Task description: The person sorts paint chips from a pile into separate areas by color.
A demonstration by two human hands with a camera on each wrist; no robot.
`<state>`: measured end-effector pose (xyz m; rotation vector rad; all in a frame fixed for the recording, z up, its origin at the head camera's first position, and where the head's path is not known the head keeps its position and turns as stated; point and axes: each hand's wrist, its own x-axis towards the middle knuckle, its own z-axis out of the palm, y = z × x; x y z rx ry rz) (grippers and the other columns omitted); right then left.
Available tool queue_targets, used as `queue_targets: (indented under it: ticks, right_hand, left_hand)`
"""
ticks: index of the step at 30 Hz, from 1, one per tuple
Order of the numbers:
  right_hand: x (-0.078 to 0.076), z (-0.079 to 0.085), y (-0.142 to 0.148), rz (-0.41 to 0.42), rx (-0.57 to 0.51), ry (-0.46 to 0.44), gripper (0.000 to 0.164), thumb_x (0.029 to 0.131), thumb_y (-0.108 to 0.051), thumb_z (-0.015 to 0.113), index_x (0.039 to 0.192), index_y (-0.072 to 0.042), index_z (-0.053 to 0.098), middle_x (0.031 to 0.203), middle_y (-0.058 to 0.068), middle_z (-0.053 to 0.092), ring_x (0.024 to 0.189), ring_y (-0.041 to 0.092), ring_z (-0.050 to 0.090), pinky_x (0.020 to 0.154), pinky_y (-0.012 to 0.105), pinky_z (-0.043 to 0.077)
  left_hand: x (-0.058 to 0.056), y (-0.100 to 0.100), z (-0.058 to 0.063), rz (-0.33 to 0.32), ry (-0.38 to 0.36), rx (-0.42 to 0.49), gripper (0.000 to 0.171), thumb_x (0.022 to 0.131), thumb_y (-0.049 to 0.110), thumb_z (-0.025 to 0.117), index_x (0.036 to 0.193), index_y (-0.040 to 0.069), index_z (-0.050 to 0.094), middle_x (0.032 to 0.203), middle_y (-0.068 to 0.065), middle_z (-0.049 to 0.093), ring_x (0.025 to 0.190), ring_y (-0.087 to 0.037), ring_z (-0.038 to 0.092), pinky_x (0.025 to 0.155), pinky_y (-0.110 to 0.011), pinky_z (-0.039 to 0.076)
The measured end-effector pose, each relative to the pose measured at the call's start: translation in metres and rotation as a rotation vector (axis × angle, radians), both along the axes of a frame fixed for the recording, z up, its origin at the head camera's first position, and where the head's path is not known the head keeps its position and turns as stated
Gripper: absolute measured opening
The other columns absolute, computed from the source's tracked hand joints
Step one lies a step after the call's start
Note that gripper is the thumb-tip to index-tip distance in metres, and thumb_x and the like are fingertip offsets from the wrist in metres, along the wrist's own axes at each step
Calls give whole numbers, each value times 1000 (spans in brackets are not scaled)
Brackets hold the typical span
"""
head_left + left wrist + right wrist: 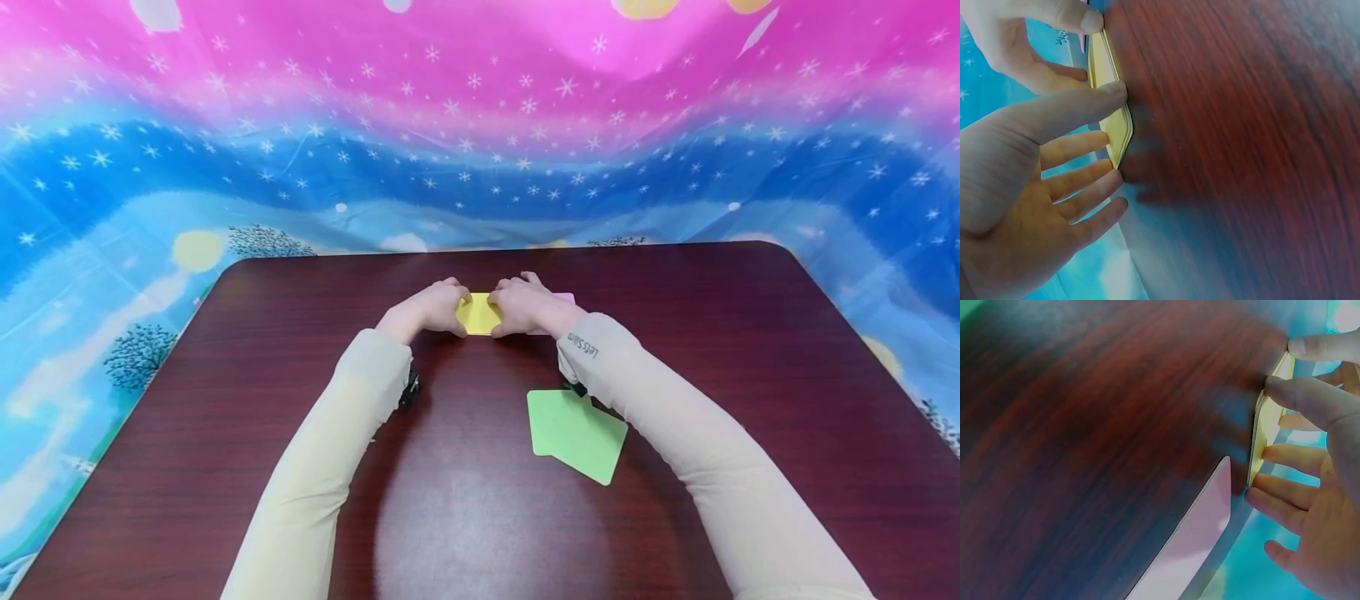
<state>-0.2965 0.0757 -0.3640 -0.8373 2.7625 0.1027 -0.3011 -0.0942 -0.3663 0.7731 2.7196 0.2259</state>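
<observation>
A small stack of yellow cards [479, 314] lies flat toward the far side of the table, between both hands. My left hand [437, 308] grips its left end, thumb on the near edge and fingers at the far side. The right hand [525, 306] holds the other end the same way. In the left wrist view the yellow cards [1120, 130] show slightly parted layers at the near edge. Just right of them lies pink card [1194, 534], partly hidden behind the right hand in the head view.
Green cards [576, 433] lie overlapping and askew nearer the body, beside the right sleeve [675, 425]. The dark wooden table [262, 400] ends at a hanging cloth [480, 125] printed with snowflakes. A black wrist device [410, 387] sits under the left cuff.
</observation>
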Motion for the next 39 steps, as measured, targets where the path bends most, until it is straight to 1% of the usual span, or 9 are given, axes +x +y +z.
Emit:
queue_targets:
  ticks: [3, 8, 14, 17, 20, 24, 28, 34, 39]
  right_hand:
    - [0, 0, 1, -1, -4, -9, 59, 78, -45, 63, 125, -12, 54, 122, 6, 50, 116, 25, 44, 106, 51, 15]
    - [0, -2, 5, 25, -21, -28, 63, 81, -44, 62, 132, -11, 48, 130, 10, 45, 123, 27, 39, 108, 51, 12]
    - [-1, -3, 11, 11, -88, -37, 65, 81, -42, 63, 133, -8, 46, 131, 11, 44, 126, 27, 36, 110, 47, 9]
    - [1, -1, 14, 9, -131, -52, 65, 81, -43, 63, 132, -7, 46, 132, 11, 44, 127, 27, 35, 111, 47, 9]
    - [5, 1, 19, 6, -160, -62, 66, 81, -44, 63, 132, -6, 46, 132, 11, 43, 127, 27, 35, 111, 47, 9]
    - [9, 4, 24, 16, -162, -54, 66, 81, -44, 63, 131, -6, 47, 132, 11, 44, 128, 26, 35, 110, 48, 9]
    - [15, 7, 30, 25, -157, -47, 65, 81, -43, 64, 131, -6, 47, 132, 12, 44, 128, 26, 36, 110, 48, 8]
    - [26, 9, 37, 58, -203, -20, 62, 80, -40, 66, 129, -6, 49, 131, 11, 46, 126, 25, 38, 110, 48, 8]
    - [34, 9, 44, 75, -234, 19, 62, 79, -38, 68, 128, -6, 51, 128, 11, 48, 124, 25, 40, 110, 49, 8]
  left_hand:
    - [2, 2, 1, 11, -5, 5, 59, 73, 21, 71, 125, 0, 51, 124, -15, 47, 105, -26, 48, 92, -35, 40]
    - [4, 1, 2, 42, -14, 7, 60, 75, 21, 71, 127, 2, 50, 128, -14, 45, 109, -26, 46, 95, -35, 38]
    - [5, 3, 0, 60, -18, 44, 61, 76, 23, 69, 129, 2, 47, 130, -13, 43, 110, -24, 46, 95, -35, 38]
    - [9, 3, -2, 71, -15, 56, 63, 77, 27, 68, 131, 2, 45, 131, -14, 41, 112, -24, 46, 96, -35, 38]
    - [15, 2, -2, 80, -9, 67, 65, 78, 28, 68, 132, 2, 44, 133, -14, 39, 115, -26, 45, 98, -36, 37]
    - [22, 0, 1, 78, 22, 78, 64, 79, 27, 67, 133, 1, 43, 134, -15, 38, 120, -27, 42, 101, -38, 34]
    - [29, -1, 1, 62, 50, 75, 63, 80, 28, 66, 133, 3, 43, 133, -14, 40, 120, -28, 42, 101, -39, 33]
    - [40, 0, -1, 36, 81, 85, 59, 81, 29, 65, 131, 4, 46, 132, -14, 43, 119, -29, 44, 100, -43, 33]
    - [50, 4, -2, 7, 106, 63, 56, 83, 32, 63, 130, 5, 48, 131, -13, 45, 117, -28, 46, 99, -43, 34]
